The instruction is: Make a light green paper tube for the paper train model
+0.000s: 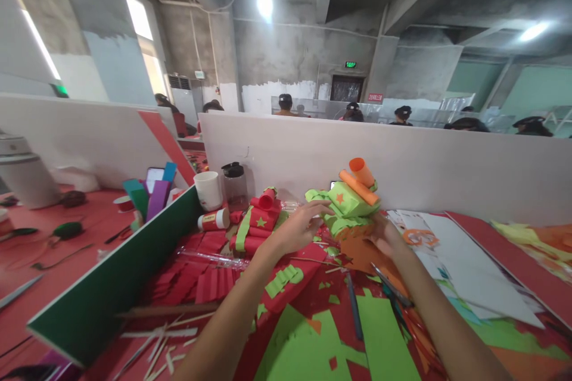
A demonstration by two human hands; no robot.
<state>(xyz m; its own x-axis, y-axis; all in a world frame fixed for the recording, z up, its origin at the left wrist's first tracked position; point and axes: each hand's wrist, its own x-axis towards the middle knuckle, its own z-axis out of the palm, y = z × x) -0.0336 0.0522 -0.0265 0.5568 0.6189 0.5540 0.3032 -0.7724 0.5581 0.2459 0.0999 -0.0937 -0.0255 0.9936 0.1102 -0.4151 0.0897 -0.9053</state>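
Observation:
A green and orange paper tank model (350, 205) with an orange rolled tube on top is held up over the table. My left hand (298, 227) touches its green left side with fingers curled around the paper. My right hand (385, 237) grips its orange base from the right. A second, red paper tank (259, 220) with green stars stands on the table just left of my left hand.
Green and red paper scraps (313, 345) cover the near table. Scissors (391, 292) lie under my right forearm, with a pen (354, 309) beside them. A white cup (208, 190), dark jar (234, 186) and glue tube (213, 220) stand at the back. A green divider (111, 286) runs left. White sheets (465, 268) lie to the right. People sit beyond the partition.

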